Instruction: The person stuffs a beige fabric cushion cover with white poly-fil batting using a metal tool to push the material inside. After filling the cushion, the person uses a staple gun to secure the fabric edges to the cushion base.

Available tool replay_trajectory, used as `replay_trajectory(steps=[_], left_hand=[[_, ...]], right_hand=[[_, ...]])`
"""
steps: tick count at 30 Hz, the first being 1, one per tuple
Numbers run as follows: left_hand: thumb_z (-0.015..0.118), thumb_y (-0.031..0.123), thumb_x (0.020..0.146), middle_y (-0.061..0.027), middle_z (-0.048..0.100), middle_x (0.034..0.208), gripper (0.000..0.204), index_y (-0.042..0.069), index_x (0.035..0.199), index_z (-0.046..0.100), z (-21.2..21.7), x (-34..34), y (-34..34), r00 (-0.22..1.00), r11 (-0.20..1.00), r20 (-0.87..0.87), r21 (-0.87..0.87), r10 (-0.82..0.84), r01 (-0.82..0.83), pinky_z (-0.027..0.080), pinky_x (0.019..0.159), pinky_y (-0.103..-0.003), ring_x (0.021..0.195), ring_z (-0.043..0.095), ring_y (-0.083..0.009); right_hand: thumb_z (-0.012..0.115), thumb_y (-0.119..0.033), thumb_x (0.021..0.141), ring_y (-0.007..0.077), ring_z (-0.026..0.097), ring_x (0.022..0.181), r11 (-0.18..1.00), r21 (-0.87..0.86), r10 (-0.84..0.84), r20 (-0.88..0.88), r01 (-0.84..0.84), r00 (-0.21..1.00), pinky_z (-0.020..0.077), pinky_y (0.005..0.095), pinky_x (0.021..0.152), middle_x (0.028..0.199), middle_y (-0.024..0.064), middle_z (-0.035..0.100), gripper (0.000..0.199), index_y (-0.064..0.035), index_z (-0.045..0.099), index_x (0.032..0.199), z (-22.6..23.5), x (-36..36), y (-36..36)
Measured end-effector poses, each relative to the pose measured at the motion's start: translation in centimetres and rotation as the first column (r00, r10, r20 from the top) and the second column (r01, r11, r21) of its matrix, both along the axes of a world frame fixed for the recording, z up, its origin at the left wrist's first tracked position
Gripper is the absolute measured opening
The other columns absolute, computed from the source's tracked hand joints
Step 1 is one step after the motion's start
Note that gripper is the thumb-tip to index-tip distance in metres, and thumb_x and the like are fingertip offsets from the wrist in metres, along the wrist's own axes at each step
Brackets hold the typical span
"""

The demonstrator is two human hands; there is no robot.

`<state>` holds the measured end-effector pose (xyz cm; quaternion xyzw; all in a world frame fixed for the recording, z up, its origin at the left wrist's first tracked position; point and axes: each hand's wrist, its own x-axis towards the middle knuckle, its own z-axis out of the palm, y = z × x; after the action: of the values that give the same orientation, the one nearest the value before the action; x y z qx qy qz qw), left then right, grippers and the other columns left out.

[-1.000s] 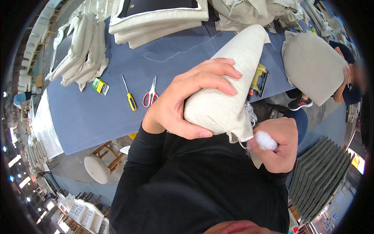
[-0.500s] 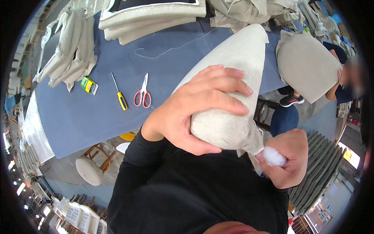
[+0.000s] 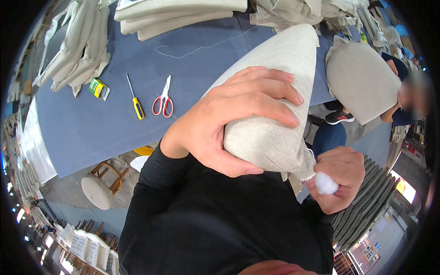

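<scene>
A blue-covered bench (image 3: 91, 123) is seen to fill the upper left, with folded beige fabric stacked along its far edge. Over its near edge a stuffed beige cushion (image 3: 275, 105) is held; its long axis runs from its open lower end, by the person's chest, up and away to a closed corner that points toward the far right of the bench. The left hand (image 3: 229, 119) is clamped around the cushion's lower part, fingers spread over the top and thumb pressed beneath. The right hand (image 3: 339, 178) is curled shut on a tuft of white stuffing (image 3: 326, 183), just beside the frayed open end. The stuffing step appears to be in hand; the next move would call for the tuft to be pushed into the opening while the cushion is kept steady. On the bench, well apart from the hands, red-handled scissors (image 3: 163, 100) and a yellow-handled screwdriver (image 3: 135, 100) lie side by side.
</scene>
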<state>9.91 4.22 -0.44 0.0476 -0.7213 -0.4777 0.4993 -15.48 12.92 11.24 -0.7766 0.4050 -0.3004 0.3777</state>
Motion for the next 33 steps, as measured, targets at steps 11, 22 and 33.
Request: replay_trajectory(steps=[11, 22, 33], left_hand=[[0.091, 0.037, 0.067, -0.0249, 0.066, 0.137, 0.07, 0.005, 0.127, 0.073, 0.2, -0.6, 0.7, 0.999, 1.0, 0.041, 0.003, 0.012, -0.012, 0.04, 0.112, -0.063, 0.131, 0.057, -0.0521], [0.092, 0.033, 0.067, -0.0267, 0.067, 0.136, 0.068, 0.004, 0.126, 0.072, 1.0, -0.7, 0.0, 0.997, 1.0, 0.076, 0.0, -0.02, 0.02, 0.038, 0.114, -0.064, 0.132, 0.058, -0.053], [0.093, 0.023, 0.079, -0.0361, 0.067, 0.131, 0.08, 0.017, 0.136, 0.038, -0.6, -0.9, 0.4, 0.996, 0.995, -0.041, -0.064, -0.074, 0.071, 0.022, 0.122, -0.072, 0.134, 0.058, -0.0562]], right_hand=[[0.082, -0.003, 0.068, 0.0258, 0.066, 0.05, 0.991, 0.133, 0.005, -0.06, 0.003, 0.998, 0.0485, 0.0278, 0.05, 0.061, 0.01, 0.065, 0.015, 0.0004, 0.076, 0.082, 1.7, -0.2, -0.2], [0.085, -0.003, 0.071, 0.0255, 0.057, 0.044, 0.934, 0.356, -0.073, 0.276, -0.031, 0.958, 0.0385, 0.0308, 0.046, 0.055, 0.0085, 0.058, 0.017, -0.0002, 0.068, 0.068, -2.5, -3.4, 0.8], [0.086, -0.006, 0.073, 0.0234, 0.059, 0.045, 0.933, 0.356, -0.154, 0.275, 0.048, 0.949, 0.0379, 0.0311, 0.047, 0.055, 0.009, 0.057, 0.021, 0.0008, 0.067, 0.07, -2.1, -1.5, 0.7]])
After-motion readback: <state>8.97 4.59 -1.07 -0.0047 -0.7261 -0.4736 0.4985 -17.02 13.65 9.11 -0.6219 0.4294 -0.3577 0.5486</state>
